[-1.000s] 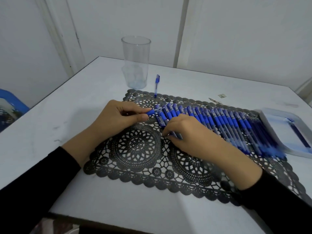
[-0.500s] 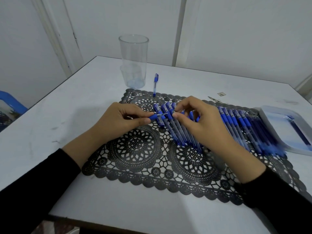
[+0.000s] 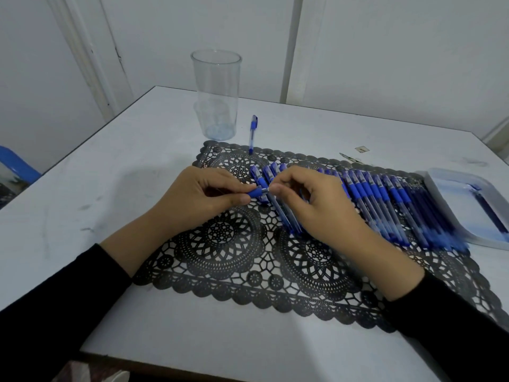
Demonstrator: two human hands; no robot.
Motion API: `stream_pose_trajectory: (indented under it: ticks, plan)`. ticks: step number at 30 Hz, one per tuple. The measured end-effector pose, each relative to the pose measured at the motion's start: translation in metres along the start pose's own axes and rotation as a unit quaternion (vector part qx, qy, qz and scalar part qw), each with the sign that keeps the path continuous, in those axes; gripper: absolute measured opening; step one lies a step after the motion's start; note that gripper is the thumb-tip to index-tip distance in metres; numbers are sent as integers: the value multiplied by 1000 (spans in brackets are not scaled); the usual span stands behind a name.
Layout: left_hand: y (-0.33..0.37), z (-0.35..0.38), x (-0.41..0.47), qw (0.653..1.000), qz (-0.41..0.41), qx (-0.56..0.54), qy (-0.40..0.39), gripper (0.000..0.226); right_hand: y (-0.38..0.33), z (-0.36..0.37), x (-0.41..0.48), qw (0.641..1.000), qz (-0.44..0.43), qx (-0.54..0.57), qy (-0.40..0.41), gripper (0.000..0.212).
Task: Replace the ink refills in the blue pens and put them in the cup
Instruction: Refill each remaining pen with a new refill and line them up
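Note:
My left hand grips a blue pen by its rubber grip end, with the metal tip pointing right. My right hand pinches that tip between thumb and forefinger. Both hands hover over a row of several blue pens laid side by side on a black lace placemat. A clear plastic cup stands upright behind the mat with nothing in it. One more blue pen part lies alone between the cup and the mat.
A white tray holding dark refills sits at the right end of the pen row. Small scraps lie on the white table behind the mat. A blue object stands off the table's left edge.
My right hand lifted off the pen row and moved left to the tip of the pen that my left hand holds. The left hand stayed in place.

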State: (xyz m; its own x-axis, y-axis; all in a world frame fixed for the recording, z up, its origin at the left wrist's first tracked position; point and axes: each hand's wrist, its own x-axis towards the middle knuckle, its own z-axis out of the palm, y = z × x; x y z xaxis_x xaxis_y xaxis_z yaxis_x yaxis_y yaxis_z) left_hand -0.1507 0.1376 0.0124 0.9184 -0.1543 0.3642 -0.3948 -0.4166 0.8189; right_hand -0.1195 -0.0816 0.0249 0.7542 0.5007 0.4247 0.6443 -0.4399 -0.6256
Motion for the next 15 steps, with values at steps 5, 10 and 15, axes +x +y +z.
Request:
stream_pose_trajectory:
  ticks: [5,10,15]
  plan:
    - [0,0,2,1000,11,6,2,27,0,0,-2,1000,-6,3,-9,17]
    - [-1,0,2,1000,15,0,6,29,3,1,0,998,-59,-8,27,7]
    - [-1,0,3,1000,14,-5,7,27,5,-1,-1,998,-34,33,36,22]
